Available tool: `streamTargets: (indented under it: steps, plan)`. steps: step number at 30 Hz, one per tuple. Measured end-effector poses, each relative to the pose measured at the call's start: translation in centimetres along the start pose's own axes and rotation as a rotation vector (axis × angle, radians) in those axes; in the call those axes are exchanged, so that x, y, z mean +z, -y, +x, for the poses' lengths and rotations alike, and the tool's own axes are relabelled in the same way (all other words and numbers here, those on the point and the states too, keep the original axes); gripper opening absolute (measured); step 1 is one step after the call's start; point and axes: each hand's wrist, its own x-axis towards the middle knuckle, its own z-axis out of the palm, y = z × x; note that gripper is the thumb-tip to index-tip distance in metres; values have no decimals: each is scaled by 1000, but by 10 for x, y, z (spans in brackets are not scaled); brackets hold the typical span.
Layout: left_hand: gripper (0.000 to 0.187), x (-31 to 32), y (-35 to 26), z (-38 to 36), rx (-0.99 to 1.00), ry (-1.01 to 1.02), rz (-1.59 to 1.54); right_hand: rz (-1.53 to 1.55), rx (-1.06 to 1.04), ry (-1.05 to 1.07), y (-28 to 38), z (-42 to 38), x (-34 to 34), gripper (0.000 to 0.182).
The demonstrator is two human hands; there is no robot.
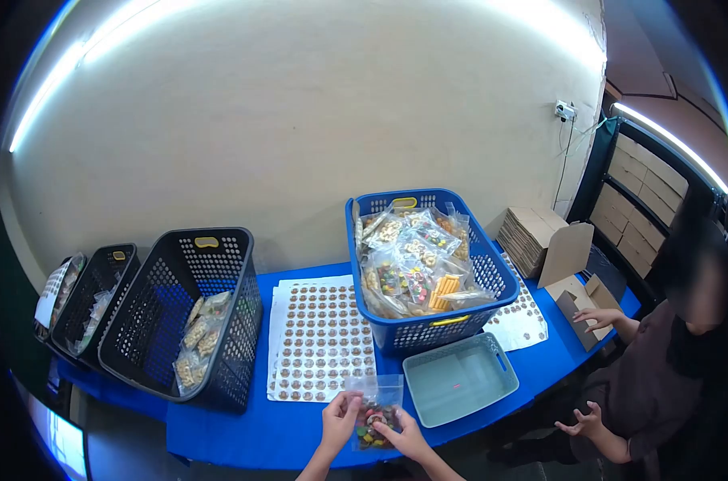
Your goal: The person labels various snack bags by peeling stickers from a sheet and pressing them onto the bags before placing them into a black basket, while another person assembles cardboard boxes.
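Note:
A clear plastic bag of colourful candies (367, 435) is held upright between both hands at the table's front edge. My left hand (340, 418) is closed on its left side, thumb and fingers pinching near the upper part. On the right, my right hand (404, 434) grips the lower part, its thumb pressed on the bag's front near a small round brownish spot that looks like a sticker. Just behind the bag lies a sheet of round stickers (320, 337) in rows. A grey-green plastic tray (462, 410) stands to the right of my right hand.
A blue basket (416, 341) full of snack bags stands behind the tray. Dark baskets (239, 353) with some bags are on the left. At right are folded cardboard (526, 240), an open box (592, 305) and a co-worker (648, 377) with both hands raised near the table.

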Motion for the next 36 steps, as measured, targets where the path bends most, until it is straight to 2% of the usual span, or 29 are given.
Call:
streamTargets:
  steps: [5, 7, 9, 10, 13, 14, 15, 16, 19, 25, 26, 28, 29, 31, 32, 35, 36]
  plan:
    - [25, -38, 6, -10, -50, -60, -42, -58, -2, 60, 9, -21, 31, 48]
    - [26, -56, 7, -17, -13, -65, 60, -224, -213, -94, 16, -23, 33, 53]
    - [23, -68, 1, -29, 57, 32, 287, -516, -304, -141, 32, -24, 27, 55]
    - [21, -72, -1, -37, 85, 63, 371, -672, -335, -137, 41, -26, 27, 48]
    - [17, -79, -12, -57, 105, 141, 472, -720, -401, -9, 57, -33, 44, 36]
    - [17, -83, -10, -62, 130, 173, 495, -687, -427, -15, 58, -35, 54, 25]
    - [16, -86, -10, -67, 156, 205, 517, -660, -411, -10, 53, -39, 62, 23]
    - [17, -85, -15, -72, 212, 172, 522, -633, -398, -7, 43, -40, 69, 22]
    - [20, -100, -16, -83, 196, 141, 646, -600, -385, -3, 38, -52, 90, 19]
    - [27, -124, -31, -84, 137, -154, 463, -414, -189, 26, 50, -75, 117, 21]
    - [29, -125, -37, -85, 163, -155, 500, -412, -194, 21, 51, -79, 121, 21]
    - [31, -141, -22, -77, 245, -317, 477, -526, -216, 57, 50, -86, 119, 21]
    - [33, -154, -17, -72, 286, -397, 464, -470, -205, 92, 46, -92, 113, 20]
    - [35, -187, -33, -60, 50, -382, 145, -353, -182, 159, 32, -108, 103, 19]
    - [35, -192, -40, -62, 74, -303, 184, -374, -149, 112, 22, -114, 97, 17]
    - [33, -185, -33, -73, -106, -60, 113, -430, -206, -28, 36, -115, 92, 17]
    - [31, -178, -26, -77, -203, -19, -30, -504, -242, -56, 44, -114, 93, 20]
